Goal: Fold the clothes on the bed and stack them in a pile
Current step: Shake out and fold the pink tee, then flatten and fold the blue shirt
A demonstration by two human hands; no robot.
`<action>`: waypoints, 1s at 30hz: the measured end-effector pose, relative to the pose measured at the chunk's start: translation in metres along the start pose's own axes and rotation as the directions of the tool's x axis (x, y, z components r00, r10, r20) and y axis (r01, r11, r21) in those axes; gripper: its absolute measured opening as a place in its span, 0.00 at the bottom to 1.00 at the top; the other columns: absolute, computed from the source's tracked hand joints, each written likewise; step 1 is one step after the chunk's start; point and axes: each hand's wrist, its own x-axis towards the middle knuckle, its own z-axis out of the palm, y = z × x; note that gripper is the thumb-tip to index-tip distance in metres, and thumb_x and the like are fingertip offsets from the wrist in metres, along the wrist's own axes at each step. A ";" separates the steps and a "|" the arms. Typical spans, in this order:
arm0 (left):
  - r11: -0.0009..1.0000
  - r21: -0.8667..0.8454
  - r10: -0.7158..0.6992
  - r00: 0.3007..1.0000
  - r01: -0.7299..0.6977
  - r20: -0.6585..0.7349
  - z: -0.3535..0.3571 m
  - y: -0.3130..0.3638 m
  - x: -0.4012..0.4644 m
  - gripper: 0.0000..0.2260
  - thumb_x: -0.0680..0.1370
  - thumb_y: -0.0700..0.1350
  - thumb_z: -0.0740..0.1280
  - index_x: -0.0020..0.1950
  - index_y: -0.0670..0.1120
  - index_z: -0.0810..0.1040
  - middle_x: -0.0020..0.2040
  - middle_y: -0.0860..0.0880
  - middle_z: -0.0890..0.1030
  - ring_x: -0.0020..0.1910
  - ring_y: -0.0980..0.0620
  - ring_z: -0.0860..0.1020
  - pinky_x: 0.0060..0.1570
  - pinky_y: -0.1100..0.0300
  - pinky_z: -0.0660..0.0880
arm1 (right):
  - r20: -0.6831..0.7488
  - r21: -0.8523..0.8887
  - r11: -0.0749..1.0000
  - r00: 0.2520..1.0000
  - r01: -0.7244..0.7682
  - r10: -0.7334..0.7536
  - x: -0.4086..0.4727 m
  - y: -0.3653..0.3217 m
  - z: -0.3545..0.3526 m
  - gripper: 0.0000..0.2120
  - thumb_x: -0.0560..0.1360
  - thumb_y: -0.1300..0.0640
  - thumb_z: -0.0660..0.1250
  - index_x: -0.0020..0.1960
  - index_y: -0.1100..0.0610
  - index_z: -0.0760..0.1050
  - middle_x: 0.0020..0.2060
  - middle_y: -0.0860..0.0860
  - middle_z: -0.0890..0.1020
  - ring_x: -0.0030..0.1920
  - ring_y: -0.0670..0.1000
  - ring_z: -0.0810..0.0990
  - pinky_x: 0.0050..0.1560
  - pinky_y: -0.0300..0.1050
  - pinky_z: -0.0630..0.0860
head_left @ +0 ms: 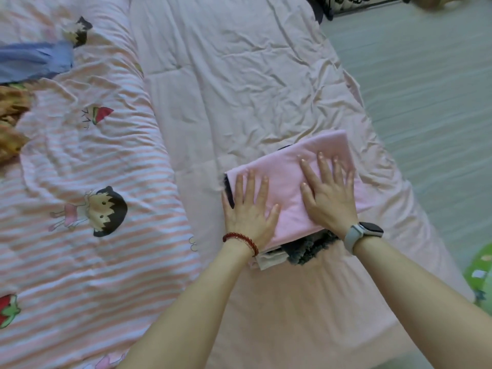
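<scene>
A folded pink garment lies on top of a small pile on the pale pink bed sheet. Under it a dark grey fringed piece and a beige piece stick out at the near edge. My left hand, with a red bead bracelet, presses flat on the pink garment's left part. My right hand, with a grey watch on the wrist, presses flat on its right part. At the far left lie a blue garment and a yellow-brown patterned garment, both unfolded.
A pink striped duvet with cartoon prints covers the left half of the bed. The bed's right edge runs diagonally beside a grey-green floor. A green object sits on the floor at the right.
</scene>
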 end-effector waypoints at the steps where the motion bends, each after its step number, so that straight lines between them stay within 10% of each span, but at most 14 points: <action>1: 1.000 -0.004 0.014 1.000 -0.014 0.028 -0.004 -0.004 0.004 0.29 0.79 0.59 0.49 0.76 0.54 0.40 0.76 0.51 0.35 0.74 0.51 0.33 0.71 0.41 0.39 | 0.000 0.002 1.000 1.000 -0.022 0.022 0.002 -0.004 -0.002 0.27 0.79 0.48 0.52 0.76 0.44 0.48 0.76 0.52 0.48 0.75 0.57 0.43 0.71 0.64 0.40; 8: 0.971 -0.189 -0.183 0.966 0.148 -0.182 -0.053 -0.049 -0.055 0.26 0.78 0.51 0.58 0.75 0.53 0.55 0.76 0.49 0.54 0.75 0.50 0.49 0.71 0.44 0.45 | -0.091 0.193 0.981 0.996 0.022 -0.005 -0.048 -0.095 -0.020 0.22 0.77 0.57 0.59 0.71 0.55 0.65 0.72 0.56 0.63 0.74 0.57 0.54 0.71 0.61 0.48; 16: 0.725 -0.406 -0.657 0.734 0.556 -0.170 -0.089 -0.237 -0.271 0.22 0.78 0.45 0.61 0.72 0.48 0.64 0.72 0.47 0.65 0.71 0.50 0.61 0.69 0.53 0.58 | 0.071 0.348 0.900 0.950 0.262 -0.304 -0.191 -0.299 0.005 0.19 0.79 0.55 0.56 0.69 0.52 0.67 0.67 0.47 0.70 0.71 0.50 0.61 0.68 0.46 0.54; 30: 0.573 -0.372 -0.816 0.551 0.730 -0.177 -0.139 -0.501 -0.467 0.22 0.78 0.47 0.60 0.72 0.49 0.63 0.72 0.49 0.65 0.70 0.50 0.63 0.65 0.52 0.58 | 0.157 0.314 0.800 0.803 0.511 -0.575 -0.290 -0.581 0.039 0.19 0.79 0.54 0.55 0.70 0.52 0.65 0.67 0.48 0.70 0.67 0.50 0.67 0.64 0.44 0.63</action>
